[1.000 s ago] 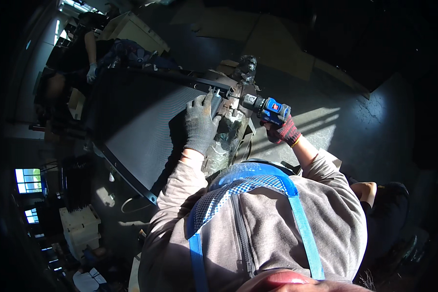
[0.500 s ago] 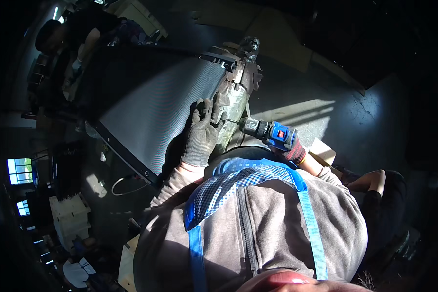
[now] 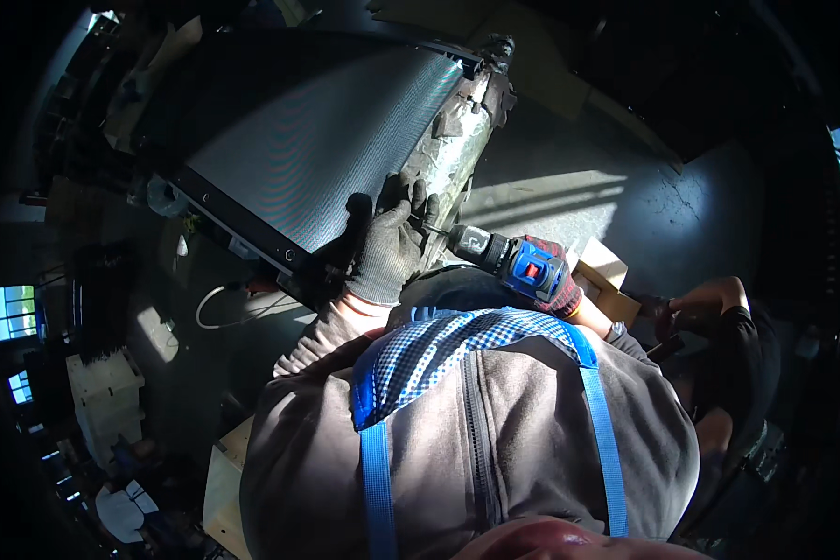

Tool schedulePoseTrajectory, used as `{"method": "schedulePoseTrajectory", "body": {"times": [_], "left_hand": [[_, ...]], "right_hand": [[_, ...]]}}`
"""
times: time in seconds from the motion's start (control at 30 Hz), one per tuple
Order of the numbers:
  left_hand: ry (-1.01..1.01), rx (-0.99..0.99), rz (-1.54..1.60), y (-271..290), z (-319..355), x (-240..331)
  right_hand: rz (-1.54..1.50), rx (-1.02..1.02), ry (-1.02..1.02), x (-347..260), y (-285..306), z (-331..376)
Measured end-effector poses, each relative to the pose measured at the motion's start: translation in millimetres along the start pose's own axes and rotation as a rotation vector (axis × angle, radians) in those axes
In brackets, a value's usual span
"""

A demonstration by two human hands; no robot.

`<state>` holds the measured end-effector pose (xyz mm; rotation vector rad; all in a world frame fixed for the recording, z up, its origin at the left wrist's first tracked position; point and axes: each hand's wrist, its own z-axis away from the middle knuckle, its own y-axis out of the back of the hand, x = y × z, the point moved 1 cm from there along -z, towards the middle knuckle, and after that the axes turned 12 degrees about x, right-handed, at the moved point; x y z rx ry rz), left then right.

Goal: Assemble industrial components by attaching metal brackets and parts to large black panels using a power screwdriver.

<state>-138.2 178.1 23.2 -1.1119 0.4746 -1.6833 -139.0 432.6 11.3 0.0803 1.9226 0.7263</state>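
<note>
My left hand (image 3: 385, 254), in a dark grey knit glove, is at the near right edge of a dark mesh panel (image 3: 336, 149). Its fingers are bent and drawn together; what they pinch, if anything, is hidden. In my right hand (image 3: 564, 297), wearing a dark red and black glove, is a blue and black cordless drill (image 3: 518, 263). The drill lies level with its chuck toward my left hand, and its thin bit reaches in beside those fingers. Under the panel's right edge runs a support wrapped in worn, shiny tape (image 3: 453, 145).
At the right, close to my right arm, a person in dark clothes (image 3: 751, 350) sits or crouches beside an open cardboard box (image 3: 607, 271). Pale crates (image 3: 107, 401) stand at the left. A looped cable (image 3: 205, 313) hangs below the panel's near corner.
My left fingers have gone from spread to bent and gathered near the bit. The drill has shifted slightly left in view. The person at the upper left has dropped out of sight.
</note>
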Motion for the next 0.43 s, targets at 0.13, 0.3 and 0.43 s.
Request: {"method": "schedulePoseTrajectory", "body": {"times": [0.13,0.3,0.43], "left_hand": [[0.072,0.027,0.054,15.6,27.3,8.3],[0.24,-0.102,0.26,41.9,48.8,16.4],[0.172,-0.123,0.12,59.5,59.2,19.6]], "right_hand": [[0.265,-0.02,0.009,-17.2,-20.2,16.8],[0.158,0.0,-0.067,-42.0,-31.7,40.3],[0.377,-0.086,-0.126,-58.9,-49.2,56.3]]}}
